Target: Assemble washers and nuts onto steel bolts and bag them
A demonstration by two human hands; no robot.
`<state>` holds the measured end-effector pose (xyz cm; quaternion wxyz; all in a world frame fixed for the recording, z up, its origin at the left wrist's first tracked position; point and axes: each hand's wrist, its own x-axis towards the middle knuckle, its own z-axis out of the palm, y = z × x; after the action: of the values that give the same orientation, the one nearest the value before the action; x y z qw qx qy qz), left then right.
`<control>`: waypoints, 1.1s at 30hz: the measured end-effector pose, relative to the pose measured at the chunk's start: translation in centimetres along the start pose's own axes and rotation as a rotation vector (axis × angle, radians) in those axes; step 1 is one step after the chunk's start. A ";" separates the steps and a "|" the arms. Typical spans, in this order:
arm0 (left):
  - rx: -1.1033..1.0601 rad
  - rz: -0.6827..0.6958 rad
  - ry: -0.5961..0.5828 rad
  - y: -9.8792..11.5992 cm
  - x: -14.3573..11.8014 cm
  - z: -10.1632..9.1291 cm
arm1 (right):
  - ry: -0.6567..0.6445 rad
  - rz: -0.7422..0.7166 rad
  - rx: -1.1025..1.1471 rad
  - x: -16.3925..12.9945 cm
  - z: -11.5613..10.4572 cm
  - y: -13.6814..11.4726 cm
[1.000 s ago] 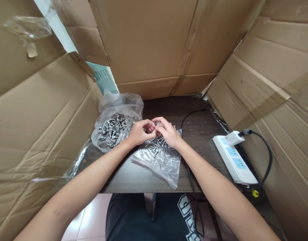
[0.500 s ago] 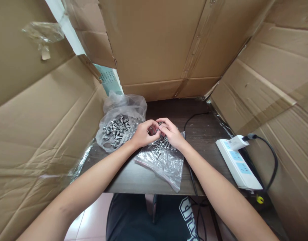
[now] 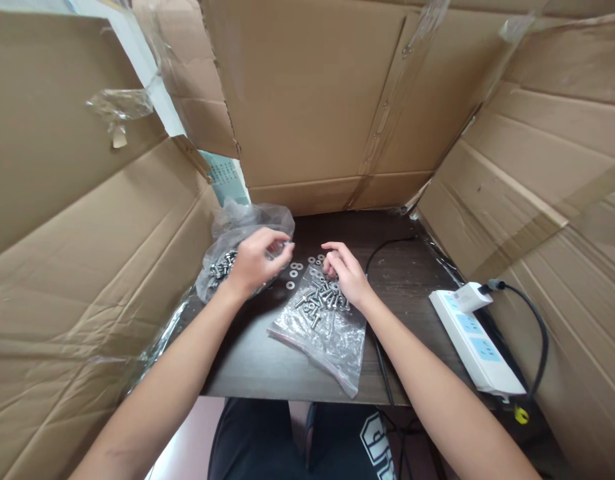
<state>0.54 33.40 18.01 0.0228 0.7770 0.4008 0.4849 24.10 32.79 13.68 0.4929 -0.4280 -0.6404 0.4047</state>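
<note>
Left hand point(image 3: 257, 263): grip curled over a translucent plastic bag point(image 3: 267, 217) near the tabletop point(image 3: 247, 363)'s left edge; hold unclear. Right hand point(image 3: 346, 273): grip loosely curled, hold unclear, just beside silver metal bolts point(image 3: 332, 300) on a flat clear plastic bag point(image 3: 332, 347) toward the front edge.

A free gap lies between the left hand point(image 3: 256, 265) and right hand point(image 3: 348, 277), with flat washers point(image 3: 290, 285) low on the tabletop point(image 3: 242, 363) beneath it, and bare surface runs behind to the rear cardboard wall point(image 3: 307, 113). On the left, the bulging bag of screws point(image 3: 207, 277) blocks passage toward the left cardboard wall point(image 3: 97, 220). Rightward, past the black cable point(image 3: 387, 245) beside the right hand, open tabletop reaches the power strip point(image 3: 470, 340), an obstacle just before the right cardboard wall point(image 3: 552, 180).
</note>
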 end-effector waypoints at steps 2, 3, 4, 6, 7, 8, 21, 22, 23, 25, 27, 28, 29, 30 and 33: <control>0.125 -0.120 0.018 -1.2 0.5 -1.5 | 0.026 0.003 -0.040 0.1 -0.1 0.2; 0.174 -0.188 -0.017 -1.9 0.6 -2.1 | 0.029 0.001 -0.061 0.1 -0.1 0.2; 0.217 -0.261 -0.066 -2.5 0.6 -2.6 | 0.026 -0.001 -0.080 0.1 -0.1 0.2; 0.302 -0.375 -0.195 -3.7 0.6 -3.3 | 0.018 0.002 -0.102 0.0 0.0 0.2; 0.365 -0.428 -0.254 -4.1 0.5 -3.5 | 0.015 0.007 -0.103 -0.1 0.0 0.2; 0.432 -0.479 -0.307 -4.3 0.4 -3.8 | 0.014 0.012 -0.101 -0.1 0.0 0.2; 0.590 -0.603 -0.382 -1.3 0.6 -2.5 | -0.074 -0.077 -0.361 -0.2 -0.2 0.0; 0.563 -0.547 -0.358 -0.8 0.4 -1.9 | -0.109 -0.111 -0.429 -0.3 -0.2 -0.1; 0.522 -0.481 -0.351 -0.4 0.2 -1.2 | -0.146 -0.145 -0.493 -0.3 -0.3 -0.2; 0.408 -0.331 -0.418 0.6 -0.4 0.0 | -0.215 -0.189 -0.589 -0.4 -0.4 -0.4; 0.300 -0.203 -0.555 1.3 -0.9 0.9 | -0.260 -0.201 -0.640 -0.4 -0.5 -0.5; 0.265 -0.157 -0.618 1.6 -1.2 1.2 | -0.273 -0.202 -0.652 -0.4 -0.5 -0.5; 0.239 -0.124 -0.667 1.7 -1.3 1.4 | -0.283 -0.200 -0.660 -0.4 -0.5 -0.5; 0.222 -0.103 -0.701 1.6 -1.4 1.5 | -0.289 -0.197 -0.665 -0.4 -0.6 -0.4; 0.216 -0.069 -0.739 1.0 -1.3 1.1 | -0.295 -0.179 -0.675 -0.4 -0.6 -0.4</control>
<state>1.73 32.30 16.89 0.1002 0.8835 0.4400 0.1260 24.68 32.39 14.04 0.2602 -0.4456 -0.8367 0.1836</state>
